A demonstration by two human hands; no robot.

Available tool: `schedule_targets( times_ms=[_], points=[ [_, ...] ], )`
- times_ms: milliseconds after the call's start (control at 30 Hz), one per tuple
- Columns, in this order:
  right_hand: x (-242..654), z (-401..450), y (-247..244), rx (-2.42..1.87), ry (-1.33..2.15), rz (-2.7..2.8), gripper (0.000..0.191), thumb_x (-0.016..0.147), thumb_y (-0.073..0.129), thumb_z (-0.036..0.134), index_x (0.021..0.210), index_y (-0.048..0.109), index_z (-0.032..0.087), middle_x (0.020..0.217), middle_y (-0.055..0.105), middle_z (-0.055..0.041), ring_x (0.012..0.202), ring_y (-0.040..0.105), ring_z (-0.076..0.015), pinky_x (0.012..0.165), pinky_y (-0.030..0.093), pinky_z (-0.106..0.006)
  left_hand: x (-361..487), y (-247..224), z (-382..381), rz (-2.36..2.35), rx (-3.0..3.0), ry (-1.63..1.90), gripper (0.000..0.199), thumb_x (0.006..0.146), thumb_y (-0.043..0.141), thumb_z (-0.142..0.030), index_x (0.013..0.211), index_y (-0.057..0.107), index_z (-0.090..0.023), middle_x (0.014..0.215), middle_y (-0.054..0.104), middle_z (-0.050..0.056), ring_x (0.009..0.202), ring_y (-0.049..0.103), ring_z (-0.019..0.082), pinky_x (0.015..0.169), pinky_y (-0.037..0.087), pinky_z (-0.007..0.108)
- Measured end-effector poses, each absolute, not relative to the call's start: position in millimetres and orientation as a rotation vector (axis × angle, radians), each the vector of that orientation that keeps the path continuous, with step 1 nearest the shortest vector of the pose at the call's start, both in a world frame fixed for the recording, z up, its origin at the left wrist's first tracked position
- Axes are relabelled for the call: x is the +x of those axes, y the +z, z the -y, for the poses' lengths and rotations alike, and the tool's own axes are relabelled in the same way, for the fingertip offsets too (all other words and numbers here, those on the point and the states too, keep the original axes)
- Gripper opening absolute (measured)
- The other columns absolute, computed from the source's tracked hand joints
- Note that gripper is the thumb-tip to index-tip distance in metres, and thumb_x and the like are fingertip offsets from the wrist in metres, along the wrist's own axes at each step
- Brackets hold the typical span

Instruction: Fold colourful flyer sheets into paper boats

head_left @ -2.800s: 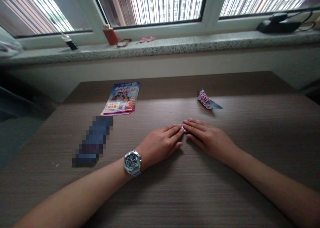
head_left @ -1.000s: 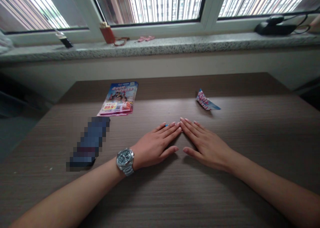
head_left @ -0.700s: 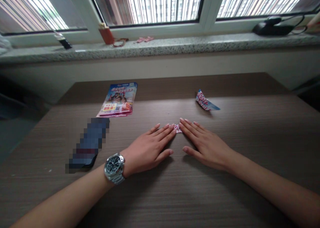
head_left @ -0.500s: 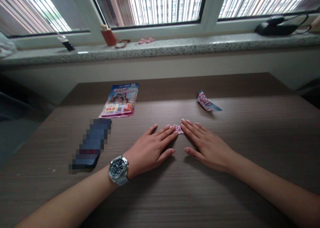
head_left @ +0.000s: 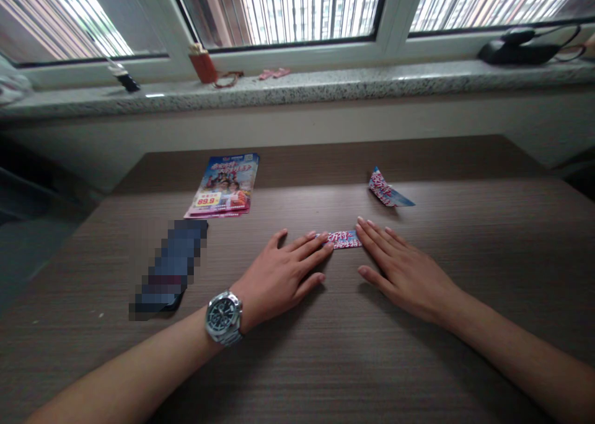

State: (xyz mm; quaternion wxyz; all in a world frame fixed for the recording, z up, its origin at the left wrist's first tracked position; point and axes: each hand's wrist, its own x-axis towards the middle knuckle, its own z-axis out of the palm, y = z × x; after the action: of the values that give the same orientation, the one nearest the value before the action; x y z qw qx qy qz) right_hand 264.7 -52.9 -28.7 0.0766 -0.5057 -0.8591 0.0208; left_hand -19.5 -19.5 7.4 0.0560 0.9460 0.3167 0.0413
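Note:
A small folded strip of printed paper (head_left: 344, 239) lies flat on the table, pink, white and blue with printed characters. My left hand (head_left: 286, 272) is open, its fingertips resting over the strip's left end; a steel watch (head_left: 224, 317) is on that wrist. My right hand (head_left: 404, 272) is open too, its fingertips laid on the strip's right end. Both palms face down, thumbs apart from the fingers. The strip's two ends are hidden under the fingers. Beyond my right hand a folded paper piece (head_left: 388, 191) in the same print stands partly raised on the table.
A stack of printed flyers (head_left: 227, 185) lies at the back left of the wooden table (head_left: 297, 362). Nearer, a dark blurred-out phone-like object (head_left: 174, 266) lies left of my left hand. A red box (head_left: 203, 66) and a black device with a cable (head_left: 518, 51) sit on the stone windowsill.
My right hand has slid to the right along the paper strip, leaving more of its print showing between my hands. My left hand has hardly moved.

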Motion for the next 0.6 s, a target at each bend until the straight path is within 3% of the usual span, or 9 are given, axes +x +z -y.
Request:
schedule_targets(
  times_ms=[300, 600],
  points=[
    [263, 53, -23, -1.499, 0.022, 2.555, 0.078, 0.102, 0.039, 0.053, 0.163, 0.006, 0.017, 0.166, 0.022, -0.0126, 0.153, 0.021, -0.0249, 0.123, 0.026, -0.05, -11, 6, 23, -0.997, 2.87, 0.162, 0.054, 0.106, 0.035, -0.05, 0.156, 0.03, -0.032, 0.16, 0.04, 0.004, 0.143, 0.042, 0.026, 0.118, 0.019, 0.054],
    [244, 60, -18, -1.313, 0.18, 2.652, 0.078, 0.102, 0.04, 0.054, 0.162, 0.004, 0.02, 0.167, 0.021, -0.0082, 0.153, 0.023, -0.0217, 0.124, 0.027, -0.045, -5, 5, 26, -1.062, 2.811, 0.153, 0.052, 0.105, 0.037, -0.05, 0.155, 0.032, -0.036, 0.16, 0.039, 0.002, 0.144, 0.039, 0.027, 0.119, 0.022, 0.056]
  ],
)
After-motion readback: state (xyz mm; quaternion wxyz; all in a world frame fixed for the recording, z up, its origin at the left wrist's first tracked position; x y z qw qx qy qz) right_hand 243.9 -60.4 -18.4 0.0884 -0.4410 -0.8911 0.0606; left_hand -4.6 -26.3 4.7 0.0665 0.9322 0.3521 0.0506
